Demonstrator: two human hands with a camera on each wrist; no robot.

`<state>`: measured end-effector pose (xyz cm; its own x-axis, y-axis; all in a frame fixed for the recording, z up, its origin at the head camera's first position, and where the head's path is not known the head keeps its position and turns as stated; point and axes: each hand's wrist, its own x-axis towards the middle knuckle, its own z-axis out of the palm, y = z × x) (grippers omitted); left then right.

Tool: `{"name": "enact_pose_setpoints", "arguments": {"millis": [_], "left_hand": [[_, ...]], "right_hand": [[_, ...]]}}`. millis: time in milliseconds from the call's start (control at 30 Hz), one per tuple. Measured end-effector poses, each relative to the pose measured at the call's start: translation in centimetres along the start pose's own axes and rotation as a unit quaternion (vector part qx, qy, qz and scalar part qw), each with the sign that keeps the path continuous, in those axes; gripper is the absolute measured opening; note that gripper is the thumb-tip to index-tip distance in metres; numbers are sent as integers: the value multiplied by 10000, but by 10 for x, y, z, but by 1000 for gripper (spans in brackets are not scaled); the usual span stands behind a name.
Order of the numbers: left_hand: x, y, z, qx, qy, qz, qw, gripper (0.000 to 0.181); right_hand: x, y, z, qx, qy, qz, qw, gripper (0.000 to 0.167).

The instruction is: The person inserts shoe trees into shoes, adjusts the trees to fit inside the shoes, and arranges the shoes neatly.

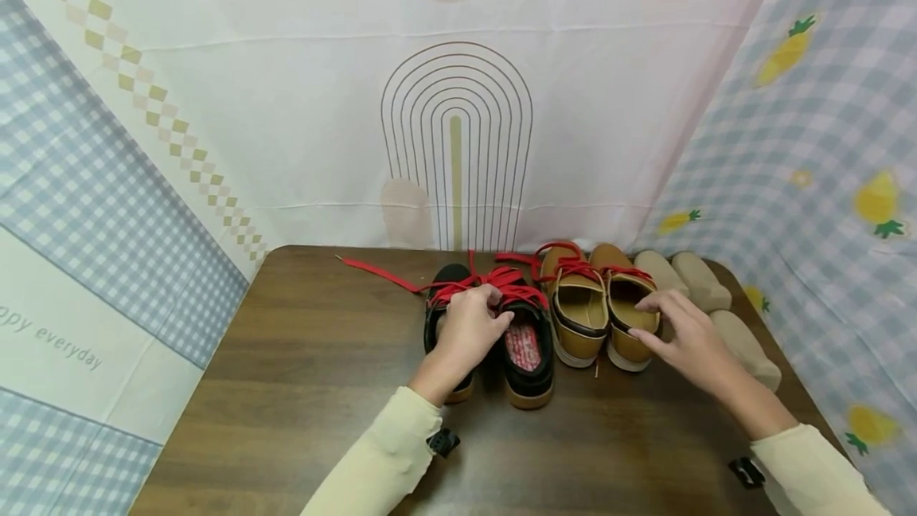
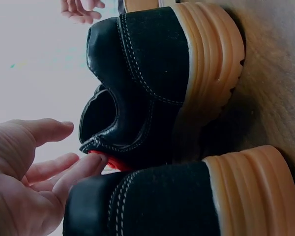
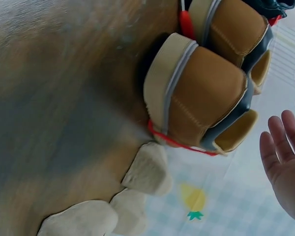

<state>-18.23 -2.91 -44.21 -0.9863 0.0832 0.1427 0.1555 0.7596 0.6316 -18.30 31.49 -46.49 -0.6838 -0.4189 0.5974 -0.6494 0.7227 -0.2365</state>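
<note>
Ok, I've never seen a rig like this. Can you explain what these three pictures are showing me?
There is no robot here: a person works with two bare hands. One picture comes from a camera on the head, looking forward and down; the other two come from cameras worn on each wrist.

On the brown wood-grain table stand a pair of black shoes with tan soles and, to their right, a pair of tan-brown shoes. Both pairs have red laces. Three beige rounded lumps lie further right.

The left hand is over the black shoes, close to their laces; whether it touches them is hard to tell. The right hand, loosely open by the brown pair, holds nothing.
</note>
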Motion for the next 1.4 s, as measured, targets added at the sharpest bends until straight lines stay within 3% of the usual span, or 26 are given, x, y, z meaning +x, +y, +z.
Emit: {"name": "enact_pose_setpoints", "arguments": {"millis": [167,333,567,767,1100,1400], "left_hand": [[1,7,4,175,14,135,9998,26],[1,10,8,195,-28,55,9998,28],[-2,3,14,460,57,461,9979,29],[1,-2,16,265,189,481,9983,26],[6,-7,17,-217,250,310,9990,16],[8,-7,17,-181,198,437,9987,13]], "right_hand": [[-6,6,-6,-54,-40,116,9999,53],[-12,15,-11,-108,39,249,9996,51],[-27,29,-16,-402,117,608,9973,51],[-39,43,-19,-343,373,631,9967,50],[-62,68,-21,-479,405,1205,9907,49],[-84,82,-27,-398,316,1685,9844,44]]}}
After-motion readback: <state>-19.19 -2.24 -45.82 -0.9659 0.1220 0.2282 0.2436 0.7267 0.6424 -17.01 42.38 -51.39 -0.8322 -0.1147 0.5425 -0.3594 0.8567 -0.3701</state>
